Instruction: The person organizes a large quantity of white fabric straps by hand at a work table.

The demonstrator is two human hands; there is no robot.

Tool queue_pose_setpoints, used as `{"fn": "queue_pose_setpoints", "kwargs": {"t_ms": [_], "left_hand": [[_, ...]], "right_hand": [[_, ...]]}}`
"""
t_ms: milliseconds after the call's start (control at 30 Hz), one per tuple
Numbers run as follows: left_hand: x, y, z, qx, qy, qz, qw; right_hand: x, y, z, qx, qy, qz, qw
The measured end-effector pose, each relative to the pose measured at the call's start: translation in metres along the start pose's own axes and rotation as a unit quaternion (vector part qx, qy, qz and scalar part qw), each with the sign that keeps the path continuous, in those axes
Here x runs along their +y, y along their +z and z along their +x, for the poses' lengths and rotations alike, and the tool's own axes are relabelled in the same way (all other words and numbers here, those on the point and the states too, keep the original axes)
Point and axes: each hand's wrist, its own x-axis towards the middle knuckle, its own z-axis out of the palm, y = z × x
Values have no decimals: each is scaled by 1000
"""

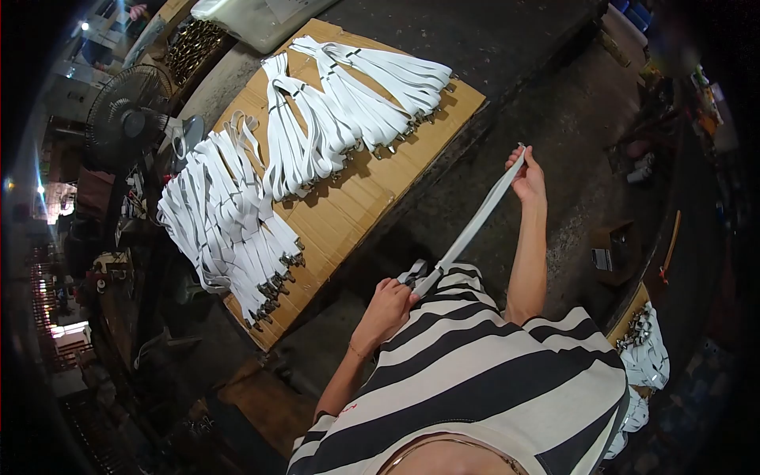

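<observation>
A white strap [483, 212], looking like a flat lanyard, is stretched between my two hands in front of my striped shirt. My right hand [529, 178] is raised and pinches its upper end, where a small metal piece shows at the fingertips. Low by my waist, my left hand [388, 310] is closed around the lower end, beside a dark band on the strap. A loose loop sticks out past the left fingers. On a cardboard sheet [376, 210] to the left lie fanned bundles of white lanyards [317, 131] with metal clips along their ends, and another overlapping pile [226, 214].
A standing fan [131, 115] is at the far left, near a box of brass-coloured metal parts [194, 49]. A clear plastic bag [265, 20] lies at the top. More white lanyards [645, 348] hang at my right, and a small open carton [613, 253] stands on the dark floor.
</observation>
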Motion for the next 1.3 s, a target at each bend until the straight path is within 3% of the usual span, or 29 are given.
{"fn": "queue_pose_setpoints", "kwargs": {"t_ms": [33, 100, 133, 200, 367, 433, 600, 700, 733, 800, 833, 900, 1100, 1233, 1300], "left_hand": [[3, -3, 2, -14, -7, -10, 1000], [10, -8, 9, -27, -15, -20, 999], [16, -8, 17, -3, 18, -62, 998], [29, -9, 32, 43, 88, -91, 991], [59, -43, 42, 67, 113, -91, 987], [67, -60, 39, 33, 118, -55, 991], [71, -61, 58, 54, 112, -12, 992], [63, -53, 69, 77, 113, -13, 991], [61, -55, 70, 36, 100, -15, 994], [56, -53, 70, 60, 123, -33, 990], [53, -50, 70, 87, 146, -53, 984], [46, -43, 65, 91, 125, -50, 987], [41, -33, 57, 77, 4, -61, 995], [50, -7, 52, 83, 59, -122, 987], [51, -2, 51, 42, 56, -106, 992]], "right_hand": [[-1, -7, 7, -2, 1, -1, 1000], [-4, -24, 28, -69, 47, 136, 987], [-6, -11, 28, 0, 36, 131, 991], [-17, -4, 42, 32, 38, 130, 990], [-84, -25, 108, 106, -12, 82, 991], [-110, -17, 121, 158, -85, 35, 983], [-116, 24, 98, 92, -92, -9, 991], [-106, 55, 77, 24, -83, 65, 994], [-103, 65, 67, 26, -82, 67, 994], [-104, 83, 49, -68, -66, 122, 988], [-108, 86, 45, -68, -67, 121, 988], [-113, 88, 38, -161, -43, 130, 977], [-114, 91, 29, -176, -59, 129, 974], [-113, 83, 27, -161, -59, 143, 975], [-113, 78, 28, -162, -58, 139, 975]]}}
